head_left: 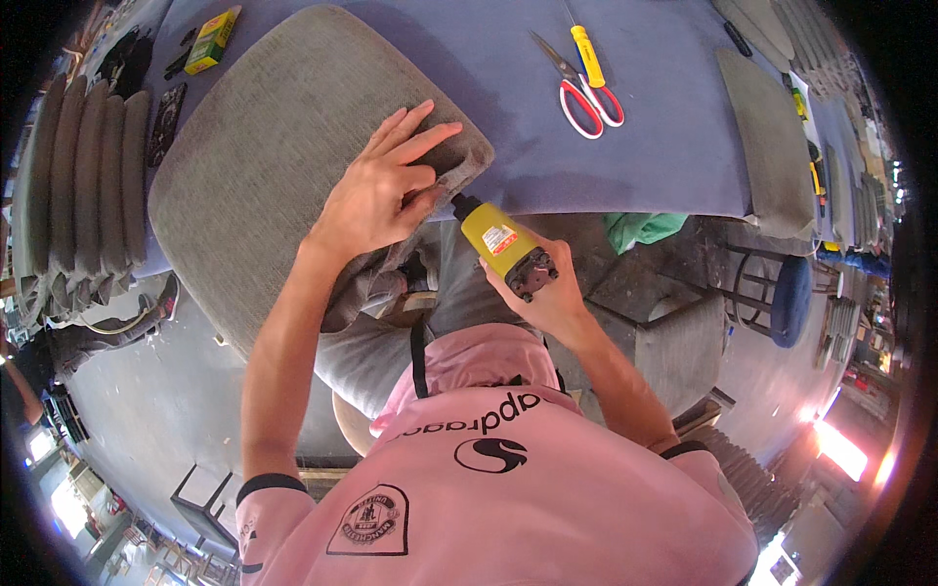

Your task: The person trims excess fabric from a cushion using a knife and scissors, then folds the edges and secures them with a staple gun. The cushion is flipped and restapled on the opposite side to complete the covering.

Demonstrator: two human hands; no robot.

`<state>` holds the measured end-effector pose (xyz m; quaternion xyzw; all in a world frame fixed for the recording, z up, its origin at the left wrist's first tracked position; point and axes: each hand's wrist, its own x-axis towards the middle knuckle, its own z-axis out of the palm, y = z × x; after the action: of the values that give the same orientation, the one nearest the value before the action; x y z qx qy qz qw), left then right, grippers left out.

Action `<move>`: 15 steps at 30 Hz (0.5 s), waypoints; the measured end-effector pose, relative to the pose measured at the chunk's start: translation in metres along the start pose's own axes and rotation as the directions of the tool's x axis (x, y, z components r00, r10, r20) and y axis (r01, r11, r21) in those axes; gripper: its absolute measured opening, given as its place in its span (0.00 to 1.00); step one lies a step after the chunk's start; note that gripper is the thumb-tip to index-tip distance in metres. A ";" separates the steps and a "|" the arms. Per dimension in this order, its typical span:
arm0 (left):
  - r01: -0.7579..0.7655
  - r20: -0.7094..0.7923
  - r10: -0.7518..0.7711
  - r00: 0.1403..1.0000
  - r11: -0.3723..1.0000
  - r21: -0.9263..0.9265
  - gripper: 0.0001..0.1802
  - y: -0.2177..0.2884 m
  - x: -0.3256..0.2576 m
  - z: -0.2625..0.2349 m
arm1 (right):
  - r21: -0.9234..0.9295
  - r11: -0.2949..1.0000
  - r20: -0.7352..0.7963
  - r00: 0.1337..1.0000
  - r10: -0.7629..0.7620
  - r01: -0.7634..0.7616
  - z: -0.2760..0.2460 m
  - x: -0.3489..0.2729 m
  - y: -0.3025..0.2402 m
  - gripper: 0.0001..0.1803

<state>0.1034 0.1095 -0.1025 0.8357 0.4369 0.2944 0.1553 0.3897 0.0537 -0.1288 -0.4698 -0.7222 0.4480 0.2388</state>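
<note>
A large grey fabric-covered seat cushion (283,127) lies tilted across the table's near edge and reaches toward my lap. Over its near right corner is my left hand (376,190), two fingers stretched out flat. Its thumb and bent forefinger pinch the grey fabric at the edge. Loose fabric (363,293) hangs below that wrist. My right hand (547,293) grips a yellow staple gun (500,239) with a black nose and black end cap. The nose points at the cushion's edge, close to my left thumb; whether it touches is hidden.
Scissors (578,96) with red-and-white handles and a yellow-handled screwdriver (588,57) lie on the blue table (655,127). A yellow-green box (212,41) is far left. Stacked grey cushions (83,176) stand left; a blue stool (789,301) stands right.
</note>
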 end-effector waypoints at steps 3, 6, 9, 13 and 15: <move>0.019 -0.028 -0.020 0.999 0.999 -0.039 0.16 -0.004 -0.002 0.003 | -0.014 0.992 -0.011 0.992 -0.124 0.124 0.005 0.001 0.000 0.36; 0.026 -0.046 -0.030 0.998 0.996 -0.087 0.16 -0.001 -0.002 0.006 | -0.067 0.976 -0.104 0.971 -0.215 0.209 0.008 0.007 -0.004 0.31; 0.040 -0.052 -0.046 0.998 0.994 -0.104 0.16 0.000 -0.002 0.008 | -0.067 0.981 -0.102 0.977 -0.187 0.181 0.028 -0.005 0.033 0.36; 0.012 -0.040 -0.015 0.999 0.995 -0.097 0.15 -0.006 0.003 0.003 | 0.003 0.978 -0.076 0.975 -0.208 0.209 0.030 -0.006 0.031 0.41; -0.009 -0.012 0.007 1.000 0.995 -0.099 0.15 -0.005 0.002 -0.007 | 0.014 0.990 -0.079 0.987 -0.137 0.139 0.023 0.002 0.018 0.41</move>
<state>0.0964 0.1140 -0.0985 0.8269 0.4194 0.3213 0.1926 0.3795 0.0488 -0.1558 -0.4334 -0.7388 0.4186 0.3017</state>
